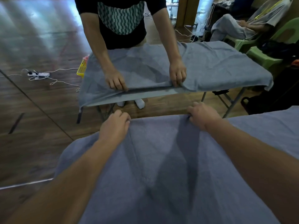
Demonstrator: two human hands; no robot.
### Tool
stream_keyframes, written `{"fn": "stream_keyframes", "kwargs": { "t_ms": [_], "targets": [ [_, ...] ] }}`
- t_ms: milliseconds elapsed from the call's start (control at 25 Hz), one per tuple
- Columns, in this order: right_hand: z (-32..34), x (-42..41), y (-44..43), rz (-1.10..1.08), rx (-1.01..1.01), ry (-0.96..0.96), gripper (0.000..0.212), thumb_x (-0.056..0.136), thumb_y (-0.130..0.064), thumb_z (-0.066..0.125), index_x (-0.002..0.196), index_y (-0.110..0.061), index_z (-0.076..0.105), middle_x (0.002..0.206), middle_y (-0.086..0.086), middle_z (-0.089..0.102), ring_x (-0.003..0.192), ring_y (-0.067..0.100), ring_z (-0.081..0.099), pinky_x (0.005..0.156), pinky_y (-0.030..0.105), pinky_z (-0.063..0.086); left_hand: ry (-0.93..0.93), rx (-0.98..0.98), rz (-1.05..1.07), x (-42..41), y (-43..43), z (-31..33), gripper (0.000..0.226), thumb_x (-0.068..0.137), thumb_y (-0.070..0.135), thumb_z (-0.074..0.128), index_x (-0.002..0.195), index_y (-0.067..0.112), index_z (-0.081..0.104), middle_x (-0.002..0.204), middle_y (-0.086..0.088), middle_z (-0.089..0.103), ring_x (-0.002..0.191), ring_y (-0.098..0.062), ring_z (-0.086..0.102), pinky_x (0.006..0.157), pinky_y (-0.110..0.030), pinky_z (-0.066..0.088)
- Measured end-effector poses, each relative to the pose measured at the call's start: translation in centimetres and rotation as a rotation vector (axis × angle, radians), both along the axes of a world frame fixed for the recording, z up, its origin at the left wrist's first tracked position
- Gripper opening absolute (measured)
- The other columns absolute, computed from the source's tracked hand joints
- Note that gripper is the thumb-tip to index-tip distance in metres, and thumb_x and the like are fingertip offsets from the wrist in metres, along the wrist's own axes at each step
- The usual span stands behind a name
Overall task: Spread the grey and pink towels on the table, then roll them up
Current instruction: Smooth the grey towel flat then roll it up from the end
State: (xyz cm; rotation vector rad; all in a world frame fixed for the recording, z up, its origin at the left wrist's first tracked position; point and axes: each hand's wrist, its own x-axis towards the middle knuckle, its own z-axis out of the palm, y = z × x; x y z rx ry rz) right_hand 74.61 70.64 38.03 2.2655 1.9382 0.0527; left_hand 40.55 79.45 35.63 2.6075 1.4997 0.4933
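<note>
A grey towel (161, 159) lies spread flat over my table and hides its top. My left hand (115, 125) grips the towel's far edge at the left, fingers curled over the hem. My right hand (202, 114) pinches the same far edge further right. Both arms stretch forward across the towel. A dark crease runs down the cloth between my arms. No pink towel is in view.
Across a gap of wooden floor stands a second folding table (226, 104) under another grey towel (210, 67); a person (121, 21) there holds its near edge with both hands. A yellow basket (80, 70) hangs at its left. A power strip (38, 74) with cables lies on the floor. Green chairs (262, 55) and a seated person are at the back right.
</note>
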Motion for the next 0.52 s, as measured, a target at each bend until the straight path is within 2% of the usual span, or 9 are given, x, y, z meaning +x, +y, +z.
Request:
{"fn": "stream_keyframes", "kwargs": {
  "t_ms": [120, 200, 280, 360, 440, 520],
  "targets": [
    [-1.8, -2.5, -2.7, -0.095, 0.156, 0.146, 0.024, 0.088, -0.022, 0.052, 0.109, -0.011, 0.057, 0.113, 0.014, 0.053, 0.107, 0.036, 0.047, 0.084, 0.047, 0.048, -0.126, -0.083, 0.034, 0.1, -3.1, -1.1, 0.026, 0.097, 0.023, 0.053, 0.124, 0.022, 0.055, 0.126, 0.0, 0.046, 0.113, -0.02, 0.047, 0.081, -0.034, 0.045],
    [-2.7, -6.7, -7.3, -0.063, 0.28, 0.267, 0.034, 0.088, -0.028, 0.053, 0.12, -0.015, 0.057, 0.125, 0.014, 0.054, 0.114, 0.035, 0.048, 0.096, 0.047, 0.046, -0.1, -0.122, -0.106, -1.0, -8.3, -2.1, 0.034, 0.097, 0.027, 0.051, 0.131, 0.023, 0.053, 0.138, 0.0, 0.048, 0.124, -0.02, 0.045, 0.098, -0.041, 0.046],
    [-3.8, -13.0, -13.8, 0.001, 0.298, 0.38, 0.05, 0.086, -0.035, 0.057, 0.132, -0.018, 0.053, 0.141, 0.013, 0.049, 0.128, 0.033, 0.044, 0.109, 0.045, 0.038, -0.001, -0.104, -0.27, -3.8, -14.6, -2.9, 0.038, 0.096, 0.037, 0.048, 0.132, 0.026, 0.055, 0.143, 0.002, 0.051, 0.133, -0.02, 0.044, 0.111, -0.042, 0.036],
    [-5.7, -19.2, -20.7, 0.045, 0.27, 0.451, 0.064, 0.081, -0.042, 0.061, 0.139, -0.022, 0.049, 0.152, 0.01, 0.04, 0.14, 0.031, 0.036, 0.115, 0.044, 0.029, 0.057, -0.089, -0.357, -7.7, -20.0, -3.8, 0.041, 0.093, 0.044, 0.051, 0.131, 0.029, 0.057, 0.146, 0.006, 0.05, 0.138, -0.018, 0.041, 0.115, -0.041, 0.026],
    [-7.2, -23.3, -26.9, 0.02, 0.26, 0.47, 0.072, 0.075, -0.049, 0.064, 0.142, -0.025, 0.048, 0.155, 0.007, 0.038, 0.144, 0.028, 0.031, 0.114, 0.039, 0.024, 0.094, -0.113, -0.394, -12.6, -24.1, -4.6, 0.049, 0.086, 0.048, 0.058, 0.131, 0.031, 0.058, 0.148, 0.005, 0.049, 0.139, -0.018, 0.041, 0.114, -0.041, 0.025],
    [-8.1, -25.0, -31.8, -0.048, 0.248, 0.467, 0.072, 0.077, -0.056, 0.06, 0.141, -0.026, 0.048, 0.152, 0.008, 0.042, 0.143, 0.027, 0.031, 0.114, 0.033, 0.02, 0.15, -0.149, -0.431, -17.4, -26.9, -5.3, 0.058, 0.08, 0.055, 0.06, 0.133, 0.033, 0.057, 0.149, 0.004, 0.049, 0.138, -0.018, 0.042, 0.112, -0.039, 0.025]
  ]
}}
